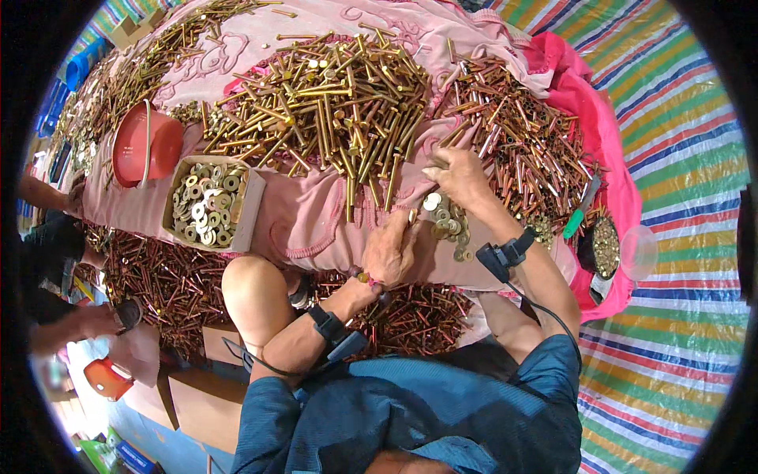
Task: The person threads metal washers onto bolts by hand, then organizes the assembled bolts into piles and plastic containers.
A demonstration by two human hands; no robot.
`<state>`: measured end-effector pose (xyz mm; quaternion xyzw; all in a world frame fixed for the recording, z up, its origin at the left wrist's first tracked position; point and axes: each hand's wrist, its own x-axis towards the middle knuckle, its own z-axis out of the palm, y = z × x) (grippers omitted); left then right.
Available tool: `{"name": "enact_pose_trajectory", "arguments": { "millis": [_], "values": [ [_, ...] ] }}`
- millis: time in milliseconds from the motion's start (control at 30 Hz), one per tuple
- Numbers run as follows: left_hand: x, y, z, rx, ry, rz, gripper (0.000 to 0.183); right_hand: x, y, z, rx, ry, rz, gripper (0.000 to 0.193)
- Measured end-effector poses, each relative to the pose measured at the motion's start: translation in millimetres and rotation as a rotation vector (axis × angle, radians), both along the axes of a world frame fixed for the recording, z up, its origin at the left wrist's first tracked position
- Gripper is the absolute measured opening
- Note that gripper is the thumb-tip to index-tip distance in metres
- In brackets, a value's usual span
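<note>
My left hand (390,251), with a beaded bracelet at its wrist, is over the pink cloth at the front edge of the table. Its fingers are curled together around something too small to make out. My right hand (459,178) is closed in a pinch just beyond it, and what its fingertips hold is hidden. Loose washers (448,224) lie beneath my right wrist, close to my left fingertips. Ahead of both hands is a large heap of long gold-coloured bolts (339,107). Coppery metal sleeves (517,118) are piled to the right of my right hand.
A cardboard box of washers (251,207) and a red bucket (162,146) stand to the left. At right are a green-handled tool (575,223) and a dark container of small parts (605,249). More bolts (158,288) lie below the table edge. Another person's arm (47,193) reaches in at far left.
</note>
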<state>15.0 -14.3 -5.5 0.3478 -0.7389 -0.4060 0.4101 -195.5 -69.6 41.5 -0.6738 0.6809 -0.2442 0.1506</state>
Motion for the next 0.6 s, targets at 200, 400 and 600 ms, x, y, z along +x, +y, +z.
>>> {"name": "enact_pose_trajectory", "arguments": {
  "millis": [200, 400, 600],
  "values": [
    [0.0, -3.5, -4.8, -0.047, 0.005, 0.013, 0.007, 9.2, 39.6, 33.1, 0.193, -0.956, -0.122, 0.017],
    [-1.2, -3.3, -4.1, -0.048, 0.084, -0.018, 0.007, 35.3, 63.5, 54.7, 0.341, -1.169, -0.099, 0.020],
    [2.8, -1.5, 2.5, -0.050, 0.060, -0.025, 0.008, 48.4, 69.6, 51.1, 0.263, -0.817, -0.080, 0.021]
  ]
}}
